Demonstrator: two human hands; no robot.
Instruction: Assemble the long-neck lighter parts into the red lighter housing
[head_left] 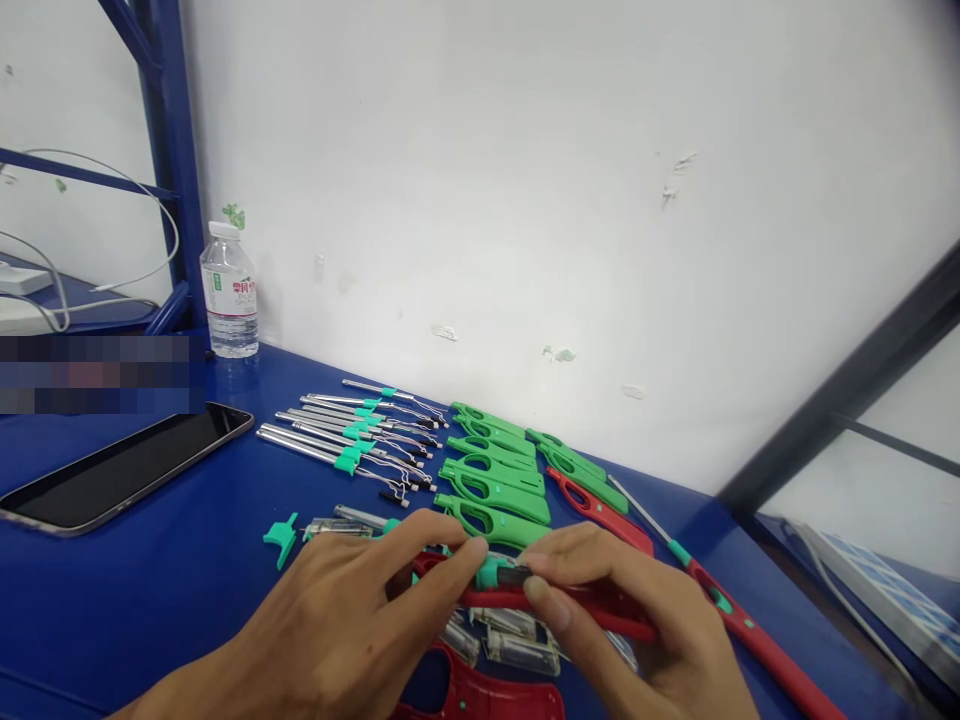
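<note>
A red lighter handle shell (622, 612) lies across both hands at the front of the table. My left hand (337, 620) is closed round its left end, with thumb and forefinger beside a teal part (489, 572). My right hand (645, 600) pinches a small black igniter (513, 576) against the shell, next to the teal part. Beneath the hands lie several clear fuel tanks (521, 650) and another red shell (502, 695). A loose teal trigger (281, 540) rests left of my left hand. The palm-side fingers are partly hidden.
Metal lighter tubes (322, 425) with wires and green shells (491, 475) lie in rows behind my hands. A red shell (600, 510) and an assembled red lighter (757, 640) are at right. A phone (127, 465) and water bottle (229, 295) stand left, near the white wall (510, 200).
</note>
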